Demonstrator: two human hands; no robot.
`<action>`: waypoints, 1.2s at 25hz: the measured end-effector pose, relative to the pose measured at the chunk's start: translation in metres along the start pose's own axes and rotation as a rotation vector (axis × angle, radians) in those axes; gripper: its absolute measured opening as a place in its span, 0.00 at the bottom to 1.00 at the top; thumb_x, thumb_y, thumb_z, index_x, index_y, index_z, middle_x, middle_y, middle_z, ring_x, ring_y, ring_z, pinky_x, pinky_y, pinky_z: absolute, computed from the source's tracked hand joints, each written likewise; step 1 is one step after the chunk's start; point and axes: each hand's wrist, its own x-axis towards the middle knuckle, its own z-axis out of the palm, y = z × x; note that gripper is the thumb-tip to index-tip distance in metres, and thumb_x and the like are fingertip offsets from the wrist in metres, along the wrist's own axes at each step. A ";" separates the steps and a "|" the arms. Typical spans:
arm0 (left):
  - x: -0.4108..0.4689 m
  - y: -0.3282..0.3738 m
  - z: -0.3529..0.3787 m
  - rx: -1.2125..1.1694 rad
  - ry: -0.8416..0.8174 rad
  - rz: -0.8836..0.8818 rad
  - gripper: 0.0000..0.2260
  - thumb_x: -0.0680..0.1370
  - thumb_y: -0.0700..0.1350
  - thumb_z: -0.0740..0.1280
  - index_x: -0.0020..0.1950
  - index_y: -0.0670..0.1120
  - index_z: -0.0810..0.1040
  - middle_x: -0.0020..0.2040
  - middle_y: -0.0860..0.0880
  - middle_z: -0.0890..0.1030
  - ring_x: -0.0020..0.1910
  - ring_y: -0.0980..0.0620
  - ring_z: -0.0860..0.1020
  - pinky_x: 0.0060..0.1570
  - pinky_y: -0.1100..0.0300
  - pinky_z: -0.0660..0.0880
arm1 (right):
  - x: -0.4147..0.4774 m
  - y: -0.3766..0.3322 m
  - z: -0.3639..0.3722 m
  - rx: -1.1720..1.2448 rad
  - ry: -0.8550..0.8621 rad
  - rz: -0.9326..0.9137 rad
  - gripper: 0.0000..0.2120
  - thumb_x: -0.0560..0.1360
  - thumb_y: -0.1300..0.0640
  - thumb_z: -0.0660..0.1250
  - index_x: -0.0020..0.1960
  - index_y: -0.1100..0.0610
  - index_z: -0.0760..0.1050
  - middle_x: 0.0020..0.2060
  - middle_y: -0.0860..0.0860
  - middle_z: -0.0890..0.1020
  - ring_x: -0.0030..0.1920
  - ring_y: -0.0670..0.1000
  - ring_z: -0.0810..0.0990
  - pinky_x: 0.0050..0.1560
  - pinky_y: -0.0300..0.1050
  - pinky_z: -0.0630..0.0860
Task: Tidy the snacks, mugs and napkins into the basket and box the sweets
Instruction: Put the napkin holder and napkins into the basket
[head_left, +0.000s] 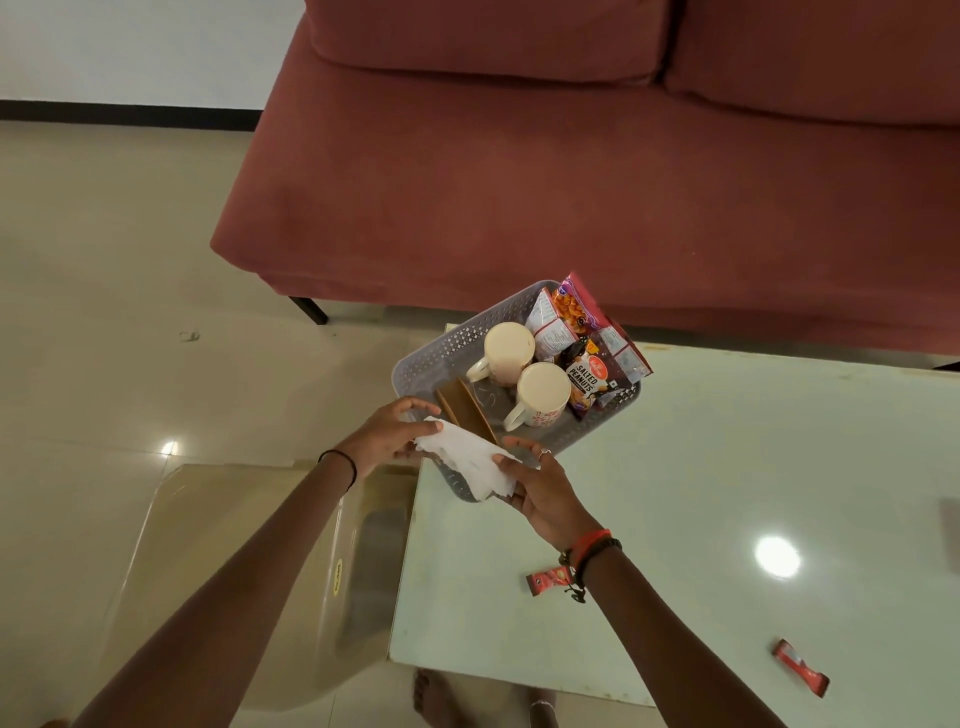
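A grey perforated basket (441, 348) sits on the table's far left corner. It holds two cream mugs (509, 348) (543, 395), a salted peanuts packet (587, 379), other snack packets (582, 312) and a brown flat item (465, 410). My left hand (389, 434) and my right hand (545, 493) both grip a white napkin (467, 460) over the basket's near end. Two red wrapped sweets lie on the table, one (548, 579) by my right wrist and one (800, 667) near the front right.
The pale glass-topped table (727, 493) reflects a ceiling light. A red sofa (571, 182) stands behind it. A clear plastic stool or chair (249, 571) stands left of the table. My bare feet show below the table edge.
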 end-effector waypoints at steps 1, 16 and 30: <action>0.006 0.003 -0.001 -0.038 -0.030 -0.023 0.11 0.73 0.42 0.71 0.54 0.46 0.78 0.57 0.42 0.79 0.46 0.48 0.82 0.41 0.60 0.82 | 0.005 -0.001 0.002 0.028 0.016 0.016 0.12 0.75 0.65 0.67 0.57 0.56 0.72 0.56 0.58 0.78 0.56 0.57 0.79 0.50 0.48 0.79; 0.090 0.031 0.006 0.170 0.021 -0.130 0.09 0.77 0.47 0.66 0.49 0.43 0.80 0.26 0.55 0.83 0.24 0.62 0.79 0.28 0.69 0.75 | 0.070 0.018 0.014 0.363 0.198 0.299 0.02 0.76 0.66 0.64 0.49 0.64 0.74 0.43 0.60 0.80 0.41 0.54 0.81 0.44 0.46 0.79; 0.114 0.021 0.015 0.529 0.067 0.055 0.10 0.79 0.49 0.62 0.47 0.44 0.77 0.29 0.47 0.75 0.28 0.52 0.72 0.30 0.62 0.70 | 0.091 0.019 0.018 0.188 0.273 0.334 0.04 0.76 0.62 0.65 0.44 0.62 0.75 0.34 0.54 0.77 0.32 0.46 0.74 0.23 0.33 0.74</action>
